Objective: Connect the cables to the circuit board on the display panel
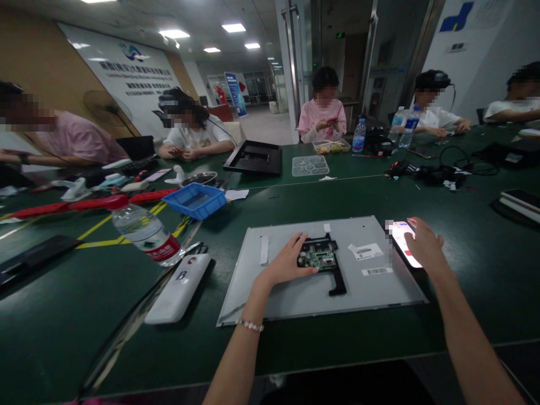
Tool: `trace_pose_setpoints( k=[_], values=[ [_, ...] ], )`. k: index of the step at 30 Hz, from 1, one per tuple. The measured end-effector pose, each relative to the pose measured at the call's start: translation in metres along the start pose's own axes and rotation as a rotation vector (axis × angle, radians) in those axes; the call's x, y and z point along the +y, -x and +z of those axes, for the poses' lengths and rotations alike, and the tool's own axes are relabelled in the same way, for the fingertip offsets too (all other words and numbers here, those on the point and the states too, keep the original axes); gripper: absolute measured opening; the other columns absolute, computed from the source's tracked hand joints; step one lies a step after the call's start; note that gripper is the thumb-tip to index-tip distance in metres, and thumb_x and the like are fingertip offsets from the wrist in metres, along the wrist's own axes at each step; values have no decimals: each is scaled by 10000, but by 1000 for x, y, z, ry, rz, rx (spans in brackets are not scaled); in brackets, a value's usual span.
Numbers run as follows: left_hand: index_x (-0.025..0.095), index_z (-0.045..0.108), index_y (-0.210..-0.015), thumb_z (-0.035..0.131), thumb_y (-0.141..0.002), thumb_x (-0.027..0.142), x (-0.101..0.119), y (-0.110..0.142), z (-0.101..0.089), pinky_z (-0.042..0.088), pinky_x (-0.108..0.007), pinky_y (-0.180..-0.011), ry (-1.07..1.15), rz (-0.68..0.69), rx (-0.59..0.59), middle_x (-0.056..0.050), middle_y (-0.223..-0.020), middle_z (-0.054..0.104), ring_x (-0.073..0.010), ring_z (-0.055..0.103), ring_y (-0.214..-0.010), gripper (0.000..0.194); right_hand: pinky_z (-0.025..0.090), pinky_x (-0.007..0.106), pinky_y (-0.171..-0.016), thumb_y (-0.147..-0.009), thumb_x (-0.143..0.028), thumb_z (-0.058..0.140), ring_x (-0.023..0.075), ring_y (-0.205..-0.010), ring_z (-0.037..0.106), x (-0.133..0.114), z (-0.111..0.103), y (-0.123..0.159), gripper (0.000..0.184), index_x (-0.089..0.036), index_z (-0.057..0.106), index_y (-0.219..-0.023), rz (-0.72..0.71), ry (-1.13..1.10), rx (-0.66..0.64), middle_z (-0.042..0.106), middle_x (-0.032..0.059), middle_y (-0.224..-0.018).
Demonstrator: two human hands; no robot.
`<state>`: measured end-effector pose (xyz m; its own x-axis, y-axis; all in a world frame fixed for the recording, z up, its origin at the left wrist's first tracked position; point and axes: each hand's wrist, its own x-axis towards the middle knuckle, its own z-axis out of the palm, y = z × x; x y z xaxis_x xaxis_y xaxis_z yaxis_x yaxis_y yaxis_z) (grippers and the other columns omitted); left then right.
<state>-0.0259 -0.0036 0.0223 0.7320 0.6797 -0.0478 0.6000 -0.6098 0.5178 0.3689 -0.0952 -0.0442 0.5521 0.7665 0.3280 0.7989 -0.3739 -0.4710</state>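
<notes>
A green circuit board (319, 259) in a black bracket (338, 281) lies on the pale back of a flat display panel (278, 301). My left hand (284, 261) grips the board's left side, with the thumb along its near edge and the fingers at its far left corner. To the right of the panel a smartphone (403, 239) lies with its screen lit. Over its right side is my right hand (426, 247), thumb and fingers apart, the thumb at the screen. Whether the thumb touches the glass I cannot tell.
On the left are a white power bank (179, 289), a tilted water bottle (145, 230) and a blue tray (196, 201). A black casing (253, 157) and a clear plastic lid (310, 165) are farther back. Several people sit around the green table (270, 349).
</notes>
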Motion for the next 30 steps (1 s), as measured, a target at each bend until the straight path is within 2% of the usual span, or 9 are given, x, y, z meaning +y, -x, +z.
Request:
trace_pose_setpoints(
  k=[6, 13, 18, 22, 24, 26, 30],
  values=[
    [214, 127, -1468, 582, -711, 651, -7, -3, 6, 219, -428, -1137, -14, 48, 40, -86, -1533, 126, -292, 198, -1386, 985, 343, 489, -978, -789, -200, 413, 280, -1173, 495, 0, 7, -3, 466, -168, 444, -1253, -86, -34, 24, 563, 138, -1247],
    [224, 114, -1469, 563, -713, 673, -3, -1, 3, 227, -431, -1135, -20, 40, 23, -80, -1535, 117, -296, 200, -1386, 987, 342, 477, -1001, -774, -164, 425, 260, -1158, 513, -12, 8, -2, 476, -177, 472, -1248, -230, -127, 33, 566, 120, -1238],
    [205, 119, -1467, 564, -711, 676, -2, 0, 3, 223, -422, -1137, -17, 42, 32, -92, -1533, 118, -292, 199, -1386, 996, 393, 458, -974, -810, -198, 413, 255, -1136, 526, -53, -2, 6, 462, -185, 469, -1269, -329, -246, -37, 575, 112, -1221],
    [198, 124, -1466, 578, -701, 669, -4, -1, 6, 219, -433, -1137, -6, 46, 39, -102, -1529, 133, -296, 212, -1380, 1007, 373, 423, -1018, -845, -229, 429, 241, -1202, 483, -97, -7, 11, 454, -188, 463, -1297, -516, -244, -214, 537, 104, -1290],
    [193, 127, -1465, 579, -702, 666, -5, -1, 6, 217, -433, -1139, -5, 50, 40, -105, -1527, 135, -297, 211, -1380, 1005, 365, 423, -1030, -860, -232, 440, 236, -1209, 480, -115, -2, 11, 414, -194, 511, -1266, -645, -218, -313, 544, 97, -1292],
    [196, 133, -1464, 581, -704, 661, -6, -1, 7, 216, -436, -1139, -4, 53, 45, -104, -1526, 139, -298, 213, -1379, 997, 384, 428, -1009, -852, -215, 471, 240, -1182, 504, -127, 9, 8, 384, -189, 557, -1226, -731, -178, -360, 564, 102, -1274],
    [192, 135, -1463, 592, -699, 658, -7, -1, 9, 217, -431, -1139, -12, 57, 50, -106, -1526, 141, -297, 208, -1381, 1005, 421, 387, -960, -824, -165, 529, 232, -1122, 549, -143, 36, -1, 329, -181, 624, -1138, -793, -100, -379, 615, 94, -1209]
  ],
)
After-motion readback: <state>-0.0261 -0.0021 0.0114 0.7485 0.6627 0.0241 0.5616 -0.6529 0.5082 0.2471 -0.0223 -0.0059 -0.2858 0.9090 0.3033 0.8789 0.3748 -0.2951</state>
